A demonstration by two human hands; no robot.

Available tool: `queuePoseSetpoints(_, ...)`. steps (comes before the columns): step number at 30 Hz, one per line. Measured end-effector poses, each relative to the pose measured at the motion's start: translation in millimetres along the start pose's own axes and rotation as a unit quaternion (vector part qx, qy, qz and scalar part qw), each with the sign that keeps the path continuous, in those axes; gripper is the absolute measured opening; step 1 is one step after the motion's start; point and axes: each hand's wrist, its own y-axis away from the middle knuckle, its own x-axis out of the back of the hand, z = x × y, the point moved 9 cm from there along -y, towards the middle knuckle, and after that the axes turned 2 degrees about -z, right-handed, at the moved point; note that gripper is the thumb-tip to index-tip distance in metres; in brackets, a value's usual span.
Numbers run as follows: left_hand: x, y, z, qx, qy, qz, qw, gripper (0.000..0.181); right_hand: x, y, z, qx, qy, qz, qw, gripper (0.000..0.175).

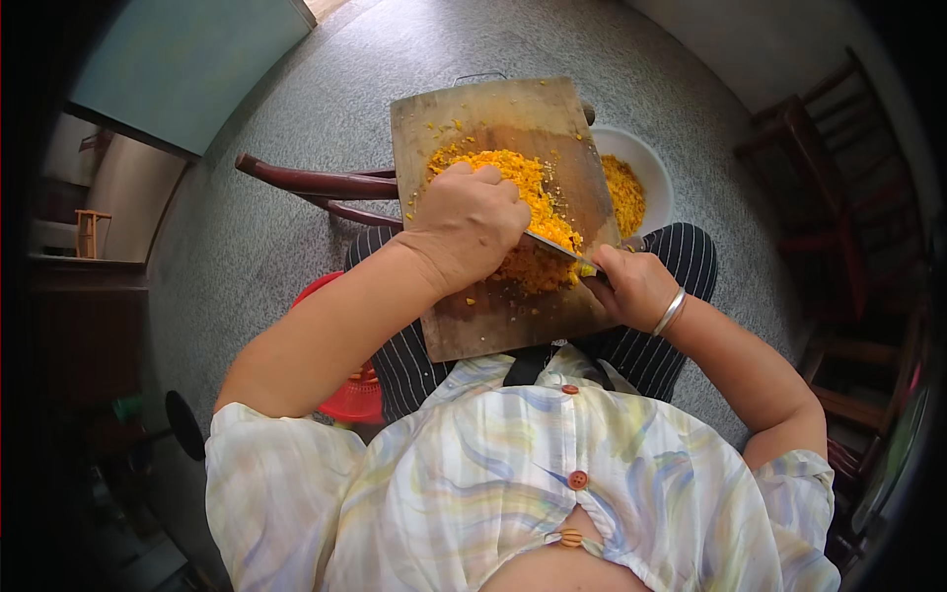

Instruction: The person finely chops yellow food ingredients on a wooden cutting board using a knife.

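A worn wooden chopping board (pixel 481 333) lies in front of me, its near end between my knees. Finely chopped orange-yellow food (pixel 544 196) is heaped on its middle, with loose bits scattered around. My right hand (pixel 636 285), a silver bangle at its wrist, grips the handle end of a knife (pixel 555 246) at the board's right edge. The blade slants up and left through the heap and passes under my left hand (pixel 473 214). That hand is curled over the blade's far part; its fingertips are hidden.
A white bowl (pixel 658 177) with more chopped orange food stands right of the board. Red-brown wooden legs (pixel 318 181) jut out left from beneath the board. A red plastic basket (pixel 351 399) is by my left leg. Wooden chairs (pixel 821 163) stand along the right wall.
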Motion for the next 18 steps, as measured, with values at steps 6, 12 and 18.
queuePoseSetpoints(6,-13,43,-45,0.086,0.089,0.016,0.992,0.023,16,-54,-40,-0.060,0.114,-0.236,0.963,0.018)
queuePoseSetpoints(12,-10,44,-62,0.151,0.120,0.034,0.981,0.026,33,-74,-48,-0.009,0.146,-0.285,0.947,0.023)
queuePoseSetpoints(18,-14,3,-35,0.054,0.026,-0.026,0.998,0.019,-11,-31,10,-0.028,0.049,-0.164,0.985,0.021)
